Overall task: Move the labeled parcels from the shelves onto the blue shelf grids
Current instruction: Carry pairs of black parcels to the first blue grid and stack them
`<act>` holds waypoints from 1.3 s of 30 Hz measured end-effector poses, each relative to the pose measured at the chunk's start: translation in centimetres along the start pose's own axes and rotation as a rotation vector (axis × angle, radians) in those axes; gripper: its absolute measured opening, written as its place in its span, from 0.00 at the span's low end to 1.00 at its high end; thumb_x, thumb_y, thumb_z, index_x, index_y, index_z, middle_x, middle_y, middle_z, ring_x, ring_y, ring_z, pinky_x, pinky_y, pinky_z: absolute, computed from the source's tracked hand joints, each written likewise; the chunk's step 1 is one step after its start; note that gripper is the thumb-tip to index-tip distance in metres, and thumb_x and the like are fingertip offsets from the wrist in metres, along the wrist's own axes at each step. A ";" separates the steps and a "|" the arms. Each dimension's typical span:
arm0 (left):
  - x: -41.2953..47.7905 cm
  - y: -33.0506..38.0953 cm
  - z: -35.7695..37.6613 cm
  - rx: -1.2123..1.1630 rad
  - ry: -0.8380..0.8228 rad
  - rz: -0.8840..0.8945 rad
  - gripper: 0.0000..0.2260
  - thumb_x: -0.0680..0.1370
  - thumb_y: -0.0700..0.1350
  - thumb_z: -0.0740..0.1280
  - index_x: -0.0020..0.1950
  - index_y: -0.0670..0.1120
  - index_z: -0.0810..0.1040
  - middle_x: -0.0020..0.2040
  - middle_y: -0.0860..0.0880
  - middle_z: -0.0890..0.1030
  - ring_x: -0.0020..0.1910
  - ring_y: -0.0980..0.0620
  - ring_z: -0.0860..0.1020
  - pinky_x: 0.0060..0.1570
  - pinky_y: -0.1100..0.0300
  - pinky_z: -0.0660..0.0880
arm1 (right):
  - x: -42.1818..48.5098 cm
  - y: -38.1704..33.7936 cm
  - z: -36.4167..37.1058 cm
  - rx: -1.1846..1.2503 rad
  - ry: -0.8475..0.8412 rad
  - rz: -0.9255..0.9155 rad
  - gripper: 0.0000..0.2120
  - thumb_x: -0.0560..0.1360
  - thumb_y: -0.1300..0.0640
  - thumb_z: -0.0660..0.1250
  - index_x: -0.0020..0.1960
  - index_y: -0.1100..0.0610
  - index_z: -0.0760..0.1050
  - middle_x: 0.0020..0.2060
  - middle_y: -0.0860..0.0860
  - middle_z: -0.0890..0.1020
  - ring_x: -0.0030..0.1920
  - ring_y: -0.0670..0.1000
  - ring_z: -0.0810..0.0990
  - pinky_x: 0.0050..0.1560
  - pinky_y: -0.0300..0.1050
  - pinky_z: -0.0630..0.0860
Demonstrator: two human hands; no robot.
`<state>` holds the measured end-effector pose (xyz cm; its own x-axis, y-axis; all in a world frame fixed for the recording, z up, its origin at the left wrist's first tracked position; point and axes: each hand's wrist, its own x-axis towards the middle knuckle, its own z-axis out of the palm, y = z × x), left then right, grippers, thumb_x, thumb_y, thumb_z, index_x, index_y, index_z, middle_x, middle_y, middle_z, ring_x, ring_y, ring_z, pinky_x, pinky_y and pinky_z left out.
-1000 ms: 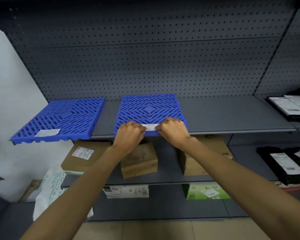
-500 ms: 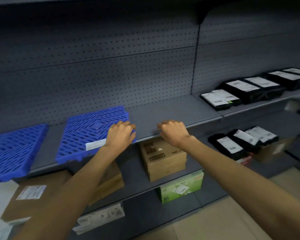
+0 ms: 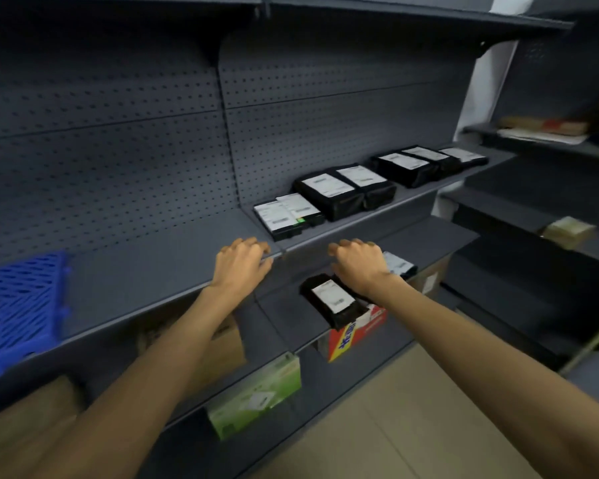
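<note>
A blue shelf grid (image 3: 18, 305) lies at the far left of the grey shelf (image 3: 146, 271). Several black parcels with white labels sit further right on that shelf: a flat one (image 3: 287, 216), a thick pair (image 3: 346, 191) and a far group (image 3: 426, 164). One more black labeled parcel (image 3: 332, 302) lies on the shelf below. My left hand (image 3: 241, 262) hovers at the shelf's front edge with loosely curled fingers, holding nothing. My right hand (image 3: 357, 262) hangs in front of the shelf edge above the lower parcel, fingers loosely curled, empty.
Cardboard boxes (image 3: 222, 344) stand on the lower shelf, a green box (image 3: 256, 395) and a red-and-yellow box (image 3: 357, 333) below them. A second shelf unit (image 3: 547, 209) with boxes stands at the right. Beige floor (image 3: 395, 426) lies underneath.
The view has swung right along the shelves. Both hands left the label on the blue grid and moved right, now near the black parcels; the grid is at the far left.
</note>
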<state>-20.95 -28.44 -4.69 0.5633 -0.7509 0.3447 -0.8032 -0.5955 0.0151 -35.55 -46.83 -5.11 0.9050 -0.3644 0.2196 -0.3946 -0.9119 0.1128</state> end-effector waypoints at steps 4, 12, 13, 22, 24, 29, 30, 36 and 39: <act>5.3 7.1 1.6 -0.046 0.023 0.018 0.14 0.80 0.53 0.63 0.62 0.49 0.78 0.58 0.48 0.80 0.58 0.45 0.76 0.49 0.51 0.76 | 0.4 8.5 0.2 -0.016 -0.009 0.068 0.17 0.81 0.53 0.60 0.68 0.56 0.70 0.61 0.54 0.78 0.63 0.58 0.75 0.56 0.53 0.73; 15.1 13.7 4.3 -0.077 0.070 -0.024 0.14 0.79 0.53 0.64 0.60 0.48 0.79 0.56 0.47 0.80 0.54 0.45 0.78 0.44 0.52 0.75 | 5.2 17.6 2.1 0.031 0.005 0.113 0.15 0.80 0.53 0.59 0.65 0.56 0.72 0.59 0.54 0.78 0.61 0.58 0.75 0.56 0.53 0.73; 16.3 13.9 4.8 -0.080 0.081 -0.037 0.14 0.79 0.54 0.64 0.60 0.48 0.79 0.56 0.47 0.81 0.53 0.45 0.78 0.44 0.52 0.76 | 6.3 18.2 2.6 0.038 0.002 0.114 0.15 0.81 0.53 0.58 0.66 0.56 0.72 0.60 0.54 0.78 0.62 0.58 0.75 0.56 0.53 0.73; 26.7 15.1 10.5 -0.105 0.074 -0.176 0.18 0.78 0.55 0.65 0.64 0.47 0.78 0.59 0.47 0.80 0.57 0.44 0.77 0.47 0.49 0.77 | 17.7 22.5 5.8 0.133 -0.047 0.146 0.20 0.81 0.48 0.58 0.69 0.57 0.66 0.65 0.55 0.73 0.68 0.59 0.69 0.60 0.57 0.71; 28.2 15.3 11.3 -0.105 0.073 -0.217 0.19 0.78 0.56 0.65 0.64 0.46 0.77 0.60 0.46 0.79 0.58 0.43 0.77 0.46 0.49 0.77 | 19.8 23.0 6.5 0.152 -0.046 0.152 0.22 0.82 0.47 0.57 0.70 0.58 0.65 0.67 0.56 0.71 0.69 0.59 0.67 0.61 0.58 0.71; 30.8 16.3 13.3 -0.119 0.040 -0.343 0.22 0.78 0.59 0.64 0.66 0.47 0.74 0.64 0.47 0.76 0.63 0.41 0.72 0.51 0.47 0.75 | 23.6 23.9 8.8 0.218 -0.052 0.126 0.27 0.81 0.42 0.55 0.73 0.58 0.61 0.71 0.56 0.67 0.70 0.61 0.64 0.65 0.59 0.69; 31.2 16.6 13.7 -0.118 0.025 -0.378 0.23 0.78 0.60 0.63 0.67 0.47 0.73 0.65 0.46 0.75 0.64 0.41 0.71 0.52 0.46 0.75 | 24.2 23.9 9.2 0.236 -0.057 0.115 0.28 0.81 0.42 0.55 0.74 0.58 0.61 0.71 0.55 0.66 0.71 0.61 0.63 0.66 0.60 0.67; 33.3 18.2 15.4 -0.061 -0.058 -0.598 0.30 0.78 0.65 0.58 0.70 0.45 0.69 0.69 0.44 0.70 0.67 0.40 0.66 0.61 0.44 0.69 | 27.8 25.3 11.2 0.317 -0.160 0.041 0.38 0.79 0.34 0.52 0.79 0.57 0.51 0.79 0.55 0.53 0.77 0.66 0.49 0.73 0.68 0.51; 34.6 19.6 15.6 -0.099 -0.103 -0.738 0.35 0.75 0.69 0.58 0.72 0.45 0.66 0.72 0.43 0.66 0.71 0.38 0.61 0.67 0.41 0.65 | 29.1 27.5 11.8 0.343 -0.219 -0.045 0.40 0.78 0.33 0.53 0.80 0.57 0.48 0.79 0.56 0.49 0.77 0.68 0.45 0.73 0.68 0.48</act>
<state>-14.16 -70.57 -7.12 0.9737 -0.1920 0.1226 -0.2205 -0.9298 0.2948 -18.21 -84.71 -7.04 0.9472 -0.3205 0.0058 -0.3114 -0.9245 -0.2198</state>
